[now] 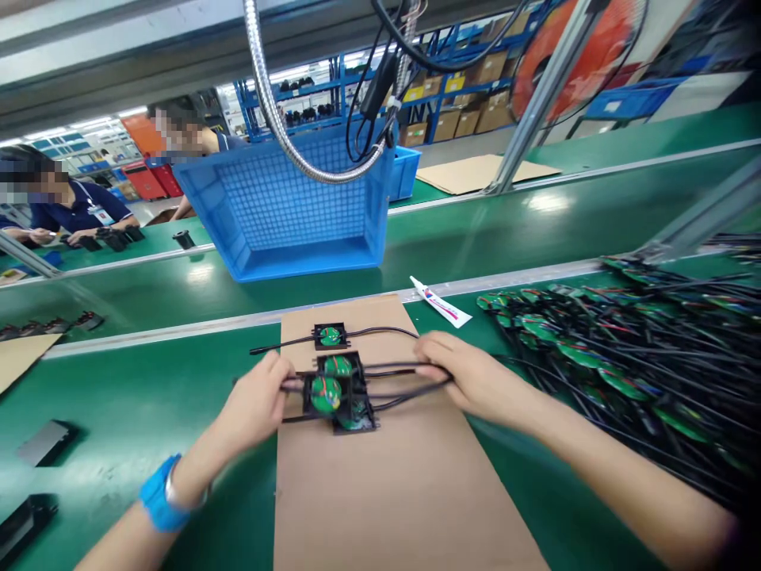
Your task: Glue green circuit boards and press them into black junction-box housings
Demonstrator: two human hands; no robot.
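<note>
Small black square housings with green circuit boards inside lie on a brown cardboard sheet [380, 507], black cables running out on both sides. The nearest housing [326, 394] overlaps the ones below it. My left hand [261, 396], a blue band on its wrist, is closed round the cable at that housing's left side. My right hand [452, 371] pinches black cables [410, 390] to the right of the housings. Farther back, a single housing [330, 336] lies flat, its right cable reaching toward my right hand. Fingertips of both hands are partly hidden.
A pile of cabled green boards [588, 357] covers the right side. A white tube [440, 302] lies by the metal rail. Behind stands a tilted blue crate [309, 262], under a hanging metal hose [279, 131]. Black cases [47, 442] lie at left; two people sit across.
</note>
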